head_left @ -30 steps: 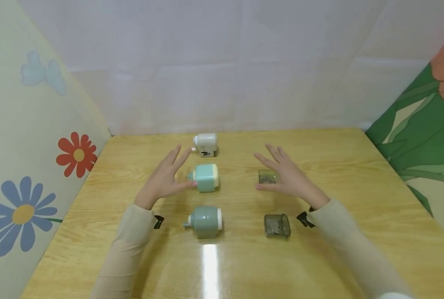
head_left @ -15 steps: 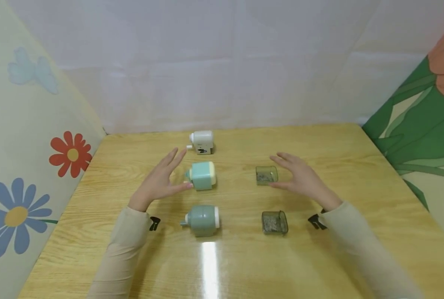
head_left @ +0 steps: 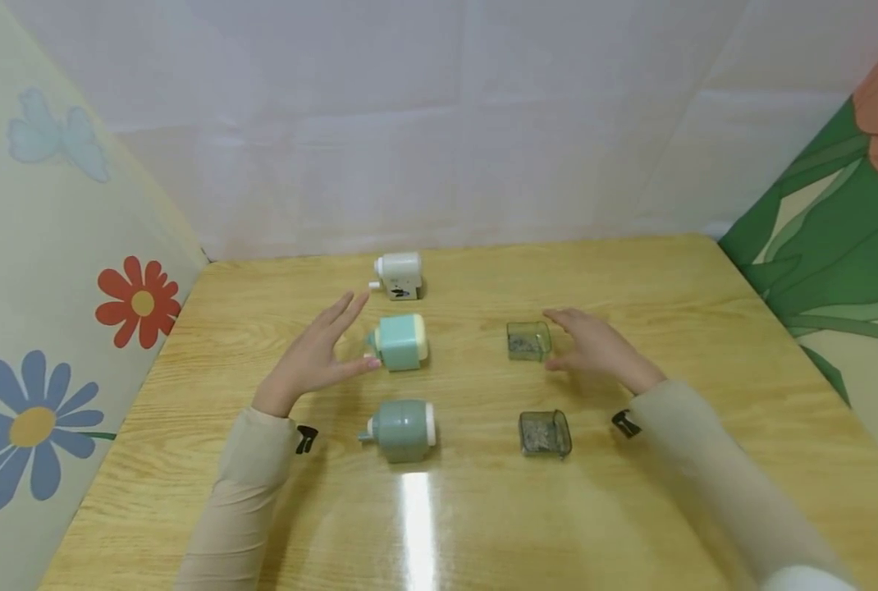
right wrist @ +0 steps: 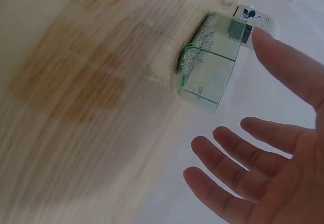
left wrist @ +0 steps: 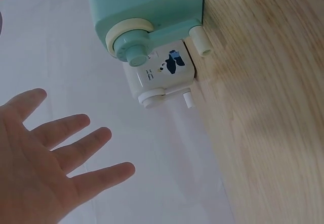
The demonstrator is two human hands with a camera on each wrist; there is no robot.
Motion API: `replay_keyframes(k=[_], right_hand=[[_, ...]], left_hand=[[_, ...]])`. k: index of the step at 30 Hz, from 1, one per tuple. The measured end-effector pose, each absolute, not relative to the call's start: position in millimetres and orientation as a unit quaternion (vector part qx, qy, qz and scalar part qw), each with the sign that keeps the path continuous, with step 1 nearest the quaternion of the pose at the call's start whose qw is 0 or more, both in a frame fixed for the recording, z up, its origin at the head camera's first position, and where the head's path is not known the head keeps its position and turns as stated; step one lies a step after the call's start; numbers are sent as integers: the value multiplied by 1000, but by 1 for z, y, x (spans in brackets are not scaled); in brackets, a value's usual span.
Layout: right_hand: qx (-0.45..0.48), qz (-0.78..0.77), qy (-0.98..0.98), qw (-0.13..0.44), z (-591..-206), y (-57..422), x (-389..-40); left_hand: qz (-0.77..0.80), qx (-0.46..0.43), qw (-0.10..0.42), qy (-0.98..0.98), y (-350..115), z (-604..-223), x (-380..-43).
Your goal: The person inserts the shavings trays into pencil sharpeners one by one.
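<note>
My left hand (head_left: 309, 361) is spread beside the turquoise crank pencil sharpener (head_left: 400, 341), its thumb tip near the crank end, holding nothing. In the left wrist view the fingers are straight and apart, below that sharpener's crank handle (left wrist: 201, 41). My right hand (head_left: 594, 349) is at the right side of a clear green shavings tray (head_left: 529, 340), thumb and fingers parted around its near end. Grey shavings (right wrist: 197, 49) lie in the tray in the right wrist view, and the fingers there are extended, with nothing between them.
A white pencil sharpener (head_left: 400, 276) stands farther back, and a grey-green one (head_left: 404, 430) nearer the front. A dark clear shavings tray (head_left: 546, 433) with shavings lies front right. A white sheet (head_left: 439, 131) hangs behind the wooden table (head_left: 476, 517).
My right hand has moved right, off the green tray it overlapped, and its thumb and fingers have drawn somewhat closer together. The left hand has shifted slightly left; the view has shifted a little.
</note>
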State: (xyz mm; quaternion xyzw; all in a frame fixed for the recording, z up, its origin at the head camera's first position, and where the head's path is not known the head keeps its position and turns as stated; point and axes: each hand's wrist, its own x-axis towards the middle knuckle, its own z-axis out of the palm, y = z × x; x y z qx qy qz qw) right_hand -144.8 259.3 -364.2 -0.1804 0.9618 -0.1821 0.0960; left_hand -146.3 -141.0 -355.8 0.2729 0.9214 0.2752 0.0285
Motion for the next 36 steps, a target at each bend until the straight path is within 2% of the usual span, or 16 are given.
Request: replay_keyframes(k=[16,26,36], right_hand=[[-178,-147,965,129,-369,252,-162],[-175,-138,966,131,-374,247,-163],[-186,-115,969,119,-377,245,-165]], left_hand=[[270,276,31,922,-142,-351,-145],[268,282,-16,921,-134,-357,-152],[244,289,16,926,-121,-358,-162]])
